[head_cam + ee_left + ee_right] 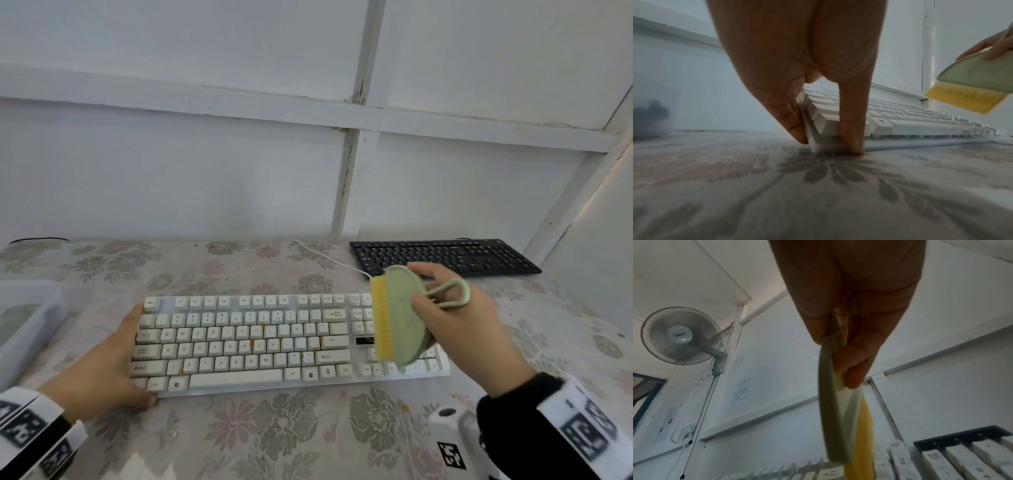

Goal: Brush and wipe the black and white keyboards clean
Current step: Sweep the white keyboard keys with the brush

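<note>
The white keyboard (260, 342), with orange stains among its keys, lies mid-table on the flowered cloth. My left hand (116, 356) holds its left end: fingers run along the side and the thumb presses the front corner. The left wrist view shows that hand (826, 144) straddling the keyboard (910, 120) corner. My right hand (462, 325) grips a green brush (400, 315) with yellow bristles, raised over the keyboard's right end with the bristles facing left. The right wrist view shows the brush (838, 418) edge-on above the keys (941, 460). The black keyboard (445, 257) lies at the back right.
A translucent plastic box (27, 318) stands at the left edge. The white keyboard's cable (329, 257) runs toward the back wall. A white device with a marker (452, 431) sits near my right wrist. Orange crumbs dot the cloth. A wall fan (682, 335) hangs high.
</note>
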